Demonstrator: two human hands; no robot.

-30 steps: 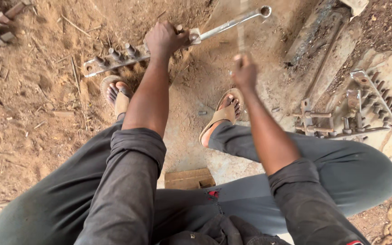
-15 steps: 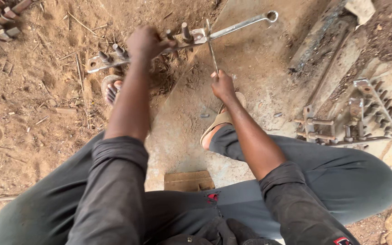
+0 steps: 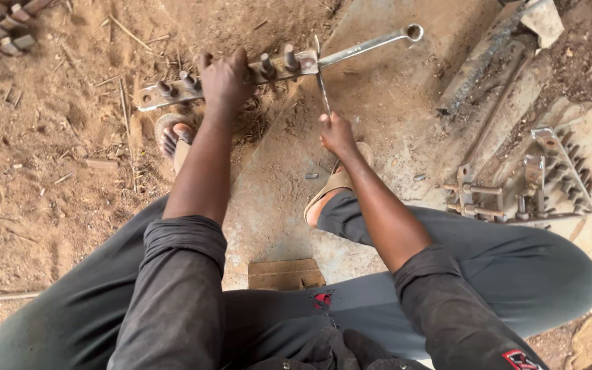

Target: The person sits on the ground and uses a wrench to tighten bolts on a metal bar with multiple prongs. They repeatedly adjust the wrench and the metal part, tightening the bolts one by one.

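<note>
A long metal bar (image 3: 162,92) studded with several upright bolts lies across the ground in front of me. My left hand (image 3: 224,82) grips its middle and presses it down. A silver ring spanner (image 3: 371,46) sits on the bar's right end and juts out to the right. My right hand (image 3: 337,132) holds the lower end of a second thin spanner (image 3: 322,89) that runs up to the same end of the bar. My sandalled feet rest just below the bar.
A concrete slab (image 3: 405,116) lies under the right side, dirt to the left. A metal frame with bolts (image 3: 549,178) lies at the right, a rusty bar (image 3: 477,65) above it. More bolted parts (image 3: 8,31) sit at the top left. A wooden block (image 3: 286,273) lies between my legs.
My right hand has swung the thin spanner down and to the left, towards me. The left hand has stayed on the bar.
</note>
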